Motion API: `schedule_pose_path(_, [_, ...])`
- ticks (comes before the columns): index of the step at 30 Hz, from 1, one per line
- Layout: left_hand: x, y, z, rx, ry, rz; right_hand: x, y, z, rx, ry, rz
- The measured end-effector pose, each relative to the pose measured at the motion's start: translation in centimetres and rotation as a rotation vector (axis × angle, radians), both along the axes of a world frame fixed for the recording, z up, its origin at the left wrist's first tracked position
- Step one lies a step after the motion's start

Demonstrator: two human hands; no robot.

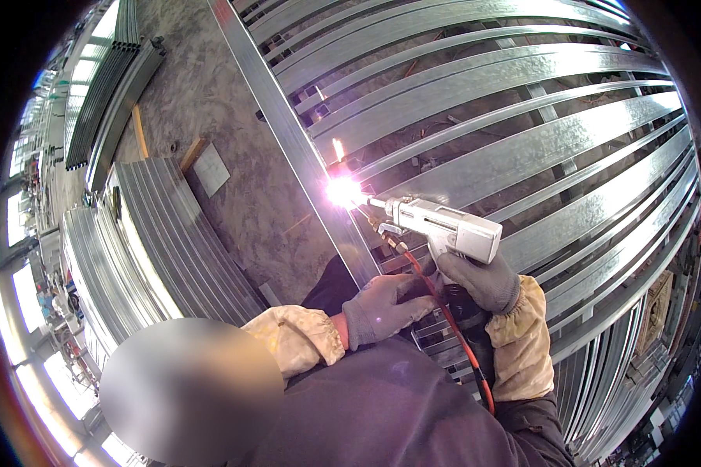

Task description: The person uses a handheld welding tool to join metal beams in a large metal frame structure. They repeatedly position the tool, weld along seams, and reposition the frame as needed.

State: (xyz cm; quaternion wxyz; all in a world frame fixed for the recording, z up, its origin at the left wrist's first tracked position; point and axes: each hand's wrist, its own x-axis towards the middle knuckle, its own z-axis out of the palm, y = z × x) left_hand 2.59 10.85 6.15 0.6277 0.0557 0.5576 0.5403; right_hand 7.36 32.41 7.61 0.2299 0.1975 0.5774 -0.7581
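My right hand [484,282], in a grey glove, is wrapped around the handle of a silver-white welding gun [452,227]. The gun's nozzle points left at a bright arc glow [344,191], which hides the spot where a metal slat meets the long edge bar [288,124] of a frame. Sparks or flame rise just above the glow. A red-orange hose [461,335] runs from near the nozzle down past both hands. Also gloved in grey, my left hand [382,310] lies with fingers stretched toward the hose, near the lower end of the edge bar; whether its fingertips touch the hose I cannot tell.
Parallel galvanized slats [475,78] fill the right side with gaps between them. Stacked metal profiles [171,241] lie on the floor at left, with longer channels [109,93] behind. A small plate [210,170] rests on the concrete. More profiles [600,373] are at lower right.
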Motion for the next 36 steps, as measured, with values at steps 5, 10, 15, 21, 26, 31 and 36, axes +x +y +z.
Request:
schedule_pose_path(5, [0.4,-0.3,-1.0,0.012,0.044,-0.009,0.1,-0.3,0.3,0.056,0.002,-0.01])
schedule_pose_path(10, [0.0,-0.2,-0.5,-0.005,0.134,-0.039,0.3,-0.7,0.0,0.022,-0.007,-0.045])
schedule_pose_path(15, [-0.3,-0.1,-0.1,-0.025,0.055,-0.035,0.1,-0.5,0.8,0.101,-0.052,0.004])
schedule_pose_path(21, [0.6,-0.3,-0.9,0.009,0.077,0.063,-0.3,-1.3,1.0,0.119,0.062,0.025])
schedule_pose_path(26, [0.6,-0.1,-0.8,-0.022,0.002,0.091,-0.5,-1.5,1.2,0.126,0.099,0.034])
schedule_pose_path(31, [1.1,-0.4,-1.3,0.017,-0.017,0.117,-0.8,-1.9,1.7,0.199,0.175,0.058])
schedule_pose_path(36, [0.9,-0.4,-0.8,0.03,-0.01,0.135,-0.8,-2.0,1.7,0.255,0.234,0.083])
